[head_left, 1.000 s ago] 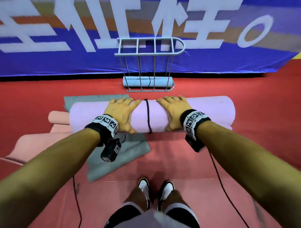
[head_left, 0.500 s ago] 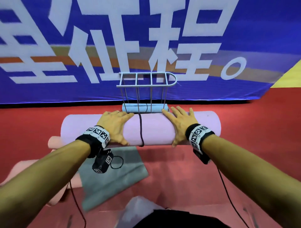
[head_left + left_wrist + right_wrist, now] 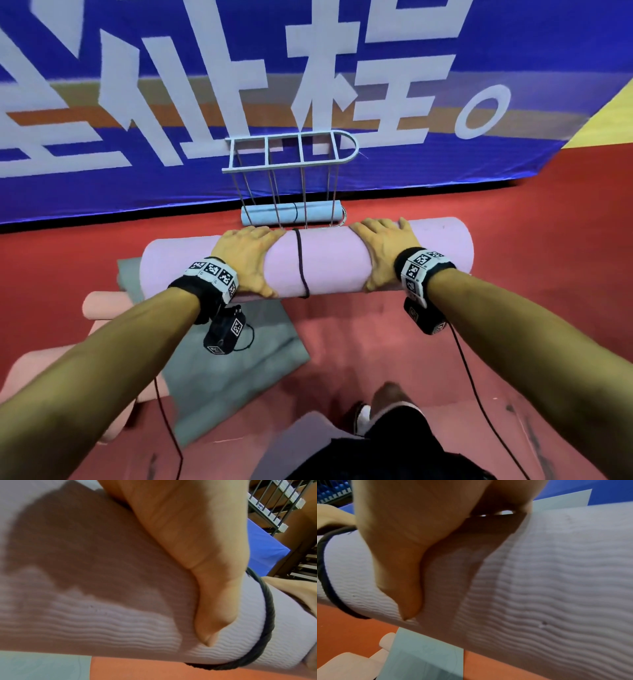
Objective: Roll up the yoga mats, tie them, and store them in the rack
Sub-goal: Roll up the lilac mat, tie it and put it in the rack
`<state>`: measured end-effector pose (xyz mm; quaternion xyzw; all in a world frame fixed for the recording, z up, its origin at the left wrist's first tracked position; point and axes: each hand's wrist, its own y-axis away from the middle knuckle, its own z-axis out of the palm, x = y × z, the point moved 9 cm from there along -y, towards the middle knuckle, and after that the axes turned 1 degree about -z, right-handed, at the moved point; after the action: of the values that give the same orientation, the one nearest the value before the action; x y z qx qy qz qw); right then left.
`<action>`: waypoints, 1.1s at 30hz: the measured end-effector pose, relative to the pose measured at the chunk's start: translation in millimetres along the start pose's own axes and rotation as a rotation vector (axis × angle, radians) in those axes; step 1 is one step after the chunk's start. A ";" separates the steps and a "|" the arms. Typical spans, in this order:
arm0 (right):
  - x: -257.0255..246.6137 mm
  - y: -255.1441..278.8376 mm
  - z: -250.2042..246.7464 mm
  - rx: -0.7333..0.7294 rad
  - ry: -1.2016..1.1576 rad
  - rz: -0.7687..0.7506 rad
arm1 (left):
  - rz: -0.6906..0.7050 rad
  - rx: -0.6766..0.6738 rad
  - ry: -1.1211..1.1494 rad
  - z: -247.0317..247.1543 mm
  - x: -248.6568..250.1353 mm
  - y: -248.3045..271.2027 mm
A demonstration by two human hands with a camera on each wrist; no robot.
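I carry a rolled lilac yoga mat (image 3: 329, 260) crosswise in front of me, above the red floor. A dark cord (image 3: 301, 263) is tied round its middle. My left hand (image 3: 246, 260) grips the roll left of the cord, thumb underneath (image 3: 211, 622). My right hand (image 3: 380, 253) grips it right of the cord, thumb pressed into the ribbed surface (image 3: 409, 601). Just beyond the roll stands the pale wire rack (image 3: 291, 161), with a rolled light-blue mat (image 3: 291, 214) lying in its bottom.
A grey-green mat (image 3: 233, 370) lies flat on the floor to my lower left, over a partly rolled pink mat (image 3: 106, 305). A blue banner (image 3: 171, 102) with white characters stands behind the rack. Cables hang from both wrist cameras. My leg shows at the bottom.
Both hands have lifted the lilac roll off the floor and carried it forward toward the rack. I have stood up and stepped closer; the rack looks nearer.
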<state>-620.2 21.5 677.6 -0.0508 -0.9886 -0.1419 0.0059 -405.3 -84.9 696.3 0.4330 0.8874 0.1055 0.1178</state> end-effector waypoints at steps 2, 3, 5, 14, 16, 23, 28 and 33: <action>19.3 -11.5 2.3 0.009 0.006 -0.001 | 0.004 -0.013 0.029 2.4 5.7 -23.5; 32.2 -20.0 4.7 0.007 0.004 -0.006 | 0.005 -0.027 0.041 3.7 9.1 -38.7; 60.0 -40.9 11.4 0.004 0.001 -0.025 | -0.008 -0.047 0.050 5.7 14.9 -69.8; 202.0 -146.1 12.4 -0.047 -0.027 -0.109 | -0.089 -0.106 0.090 -13.1 47.7 -229.8; 231.4 -170.3 7.2 -0.066 -0.024 -0.132 | -0.097 -0.108 0.110 -24.4 53.5 -261.9; 320.2 -259.5 17.4 -0.154 -0.011 -0.149 | -0.121 -0.160 0.164 -19.3 58.0 -382.7; 383.1 -336.1 41.9 -0.226 -0.009 -0.123 | -0.105 -0.217 0.206 11.6 60.0 -489.6; 443.9 -406.0 76.2 -0.251 0.053 -0.103 | -0.098 -0.231 0.230 43.4 74.7 -591.0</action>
<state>-1103.0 -300.8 502.3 0.0036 -0.9639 -0.2658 0.0181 -876.3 -378.2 475.3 0.3577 0.8971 0.2500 0.0693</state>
